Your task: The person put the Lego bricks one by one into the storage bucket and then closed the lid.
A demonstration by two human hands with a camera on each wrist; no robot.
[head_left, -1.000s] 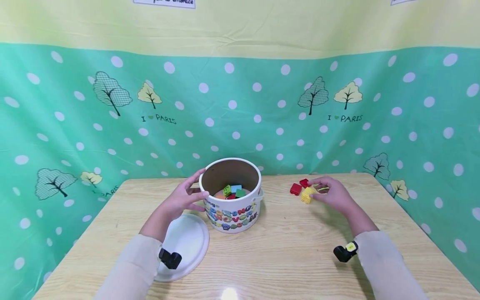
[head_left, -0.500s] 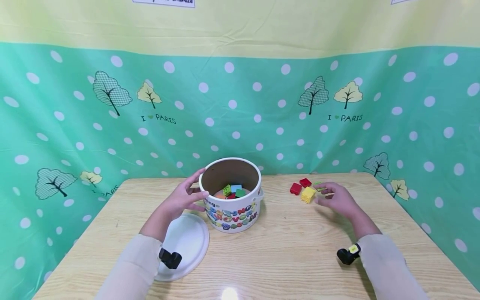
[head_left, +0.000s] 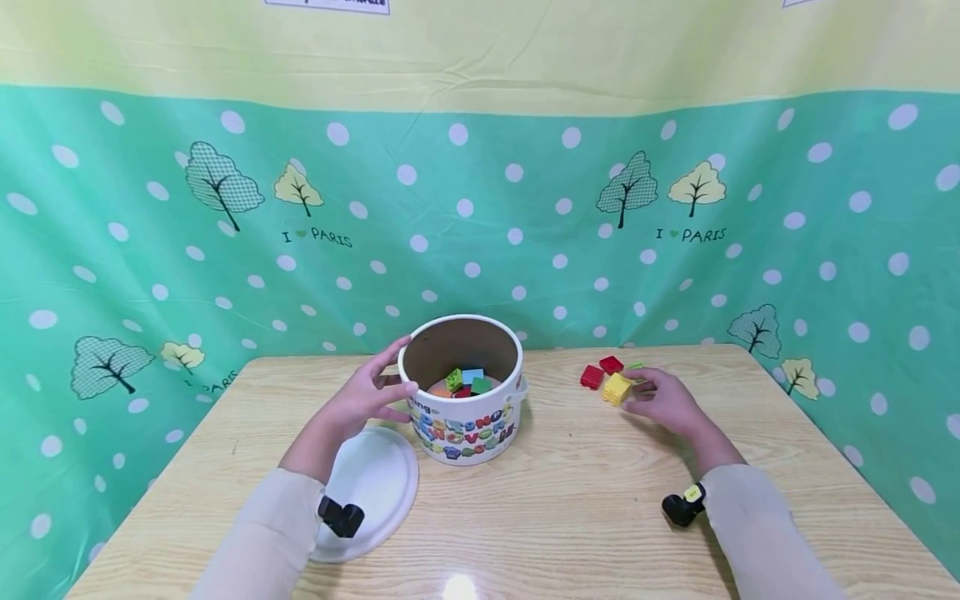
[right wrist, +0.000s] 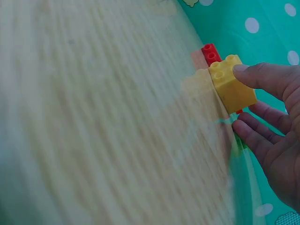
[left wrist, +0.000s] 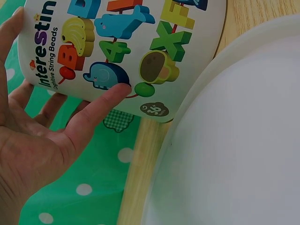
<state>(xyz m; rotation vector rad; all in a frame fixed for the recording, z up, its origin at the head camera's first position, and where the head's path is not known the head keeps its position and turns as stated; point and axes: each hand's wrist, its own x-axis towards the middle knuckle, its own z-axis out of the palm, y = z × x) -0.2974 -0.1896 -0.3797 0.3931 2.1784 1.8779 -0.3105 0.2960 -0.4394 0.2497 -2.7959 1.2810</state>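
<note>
In the head view a white bucket (head_left: 465, 429) with printed letters and animals stands on the table. My left hand (head_left: 365, 396) rests against its left side, thumb in front, fingers spread; in the left wrist view the thumb (left wrist: 105, 101) lies straight along the printed wall. Green, blue, red and orange pieces show inside. My right hand (head_left: 667, 402) is at the right edge of a yellow toy block (head_left: 617, 389). In the right wrist view its thumb (right wrist: 265, 77) overlaps the studded top of the block, while the other fingers sit loosely bent beside and below it.
Two red blocks (head_left: 592, 377) lie left of and behind the yellow one. A light green block (head_left: 637, 367) is partly hidden behind my right hand. The round white lid (head_left: 375, 483) lies flat under my left forearm. A polka-dot curtain (head_left: 465, 233) hangs along the table's back.
My right hand backed off to the right from the yellow block, baring the green block, then came back to it. The left hand and bucket have kept their places.
</note>
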